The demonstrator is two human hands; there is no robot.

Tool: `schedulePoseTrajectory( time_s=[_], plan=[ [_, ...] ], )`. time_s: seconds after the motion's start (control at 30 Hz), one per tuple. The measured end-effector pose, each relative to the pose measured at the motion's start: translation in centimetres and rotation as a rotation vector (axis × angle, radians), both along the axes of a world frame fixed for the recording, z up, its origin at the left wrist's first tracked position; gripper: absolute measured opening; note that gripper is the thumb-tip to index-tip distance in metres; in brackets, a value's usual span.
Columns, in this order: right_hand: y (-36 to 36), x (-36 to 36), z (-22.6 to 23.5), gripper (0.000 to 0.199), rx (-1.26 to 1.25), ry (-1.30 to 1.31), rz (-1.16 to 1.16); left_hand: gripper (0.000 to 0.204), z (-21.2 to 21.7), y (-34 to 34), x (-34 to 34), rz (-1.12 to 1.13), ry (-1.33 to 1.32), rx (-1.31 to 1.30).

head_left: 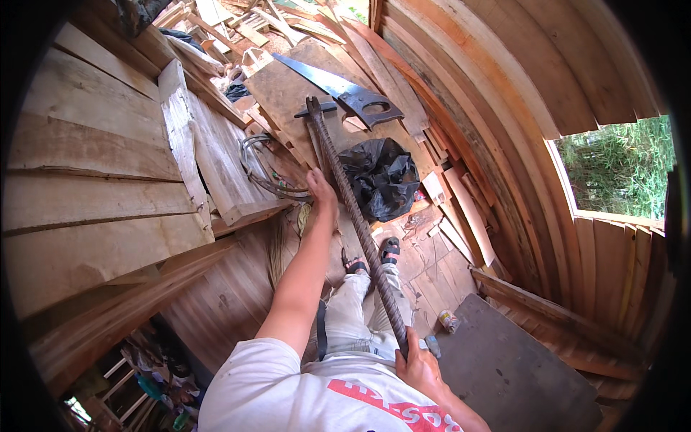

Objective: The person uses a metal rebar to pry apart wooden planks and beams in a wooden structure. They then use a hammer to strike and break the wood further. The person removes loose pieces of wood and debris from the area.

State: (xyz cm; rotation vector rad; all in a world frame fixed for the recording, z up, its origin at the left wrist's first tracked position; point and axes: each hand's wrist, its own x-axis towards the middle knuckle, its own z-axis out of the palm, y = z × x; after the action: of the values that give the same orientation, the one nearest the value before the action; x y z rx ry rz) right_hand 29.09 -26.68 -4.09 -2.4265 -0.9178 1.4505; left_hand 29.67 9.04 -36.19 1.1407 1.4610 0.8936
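Observation:
A long ribbed steel pry bar [353, 205] with a forked claw slants across the middle, from the plywood board down to my waist. My right hand [419, 366] is wrapped round its lower end. My left hand [322, 189] reaches forward to the left of the bar, apart from it, with its fingers loosely extended. Right beside that hand lies a coil of cable [253, 160]; whether they touch is hard to see. Near the claw, a handsaw [338, 88] and a dark narrow tool [327, 107] lie on the plywood board [277, 81].
A black plastic bag [379, 180] sits right of the bar. Planks [101, 158] form a raised surface at left. Wood scraps [216, 21] pile up at the far end. A dark flat sheet [515, 363] and a small can [448, 321] lie on the floor at right, below a window opening [615, 169].

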Motion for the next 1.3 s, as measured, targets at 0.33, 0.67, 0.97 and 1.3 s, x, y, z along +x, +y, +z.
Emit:
schedulePoseTrajectory(
  time_s=[0.33, 0.67, 0.97, 1.3],
  plan=[
    [0.1, 0.2, -0.7, 0.057, 0.006, 0.034, 0.015, 0.082, 7.7, 11.1, 5.5, -0.314, 0.614, -0.255],
    [-1.4, 2.1, -3.0, 0.055, 0.018, 0.163, -0.019, 0.074, 7.0, 10.7, 5.8, -0.364, 0.795, -0.152],
    [-2.9, 1.7, -6.1, 0.056, 0.102, 0.146, -0.038, 0.062, 6.6, 11.0, 6.6, -0.349, 0.859, -0.148],
    [-4.1, 1.3, -8.6, 0.041, 0.06, 0.175, -0.057, 0.061, 6.9, 10.3, 6.7, -0.297, 0.898, -0.154]
  ],
)
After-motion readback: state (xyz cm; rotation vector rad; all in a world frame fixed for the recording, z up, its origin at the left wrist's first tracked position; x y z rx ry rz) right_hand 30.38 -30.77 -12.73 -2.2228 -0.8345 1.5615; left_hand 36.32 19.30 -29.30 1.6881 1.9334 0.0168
